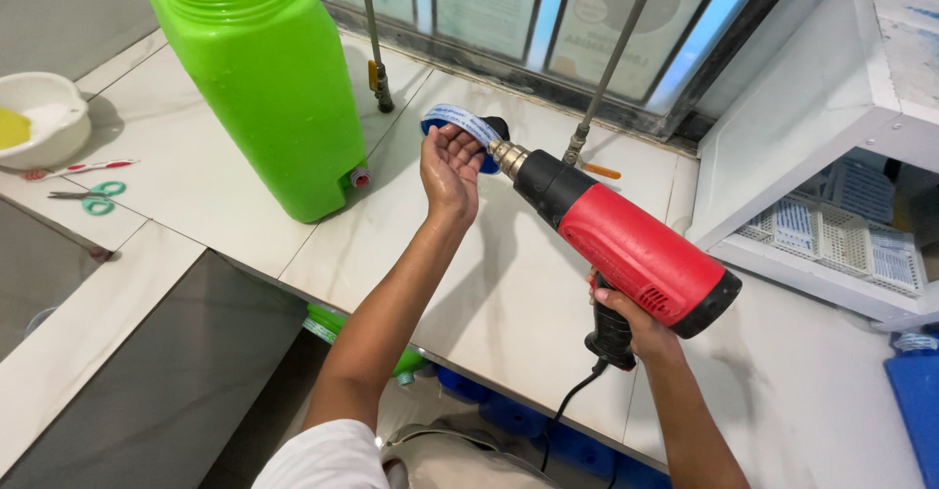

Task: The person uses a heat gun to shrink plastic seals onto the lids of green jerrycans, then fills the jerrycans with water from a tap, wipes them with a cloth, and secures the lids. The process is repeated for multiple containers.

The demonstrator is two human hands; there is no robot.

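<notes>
pale marble-look tiles covered the worktop [509,284], which ran under a window at the far side, with white shelving [831,156] to the right. the left hand [448,166] was raised above the worktop, palm turned up, its fingers [460,137] curled about a blue and white band [458,117] that looped over the fingertips. the right hand [626,318] was wrapped fully round the black grip of a red heat gun [626,244], the metal nozzle just beside the band, almost touching it. whether the gun was blowing could not be told. it looked like the heating step, with the band being warmed at close range; any next move would call for keeping the nozzle off the skin and turning the band so the heat spread evenly. a big green jug [264,78] stood at far left, a white bowl [39,117] and green scissors [93,198] farther left still.
</notes>
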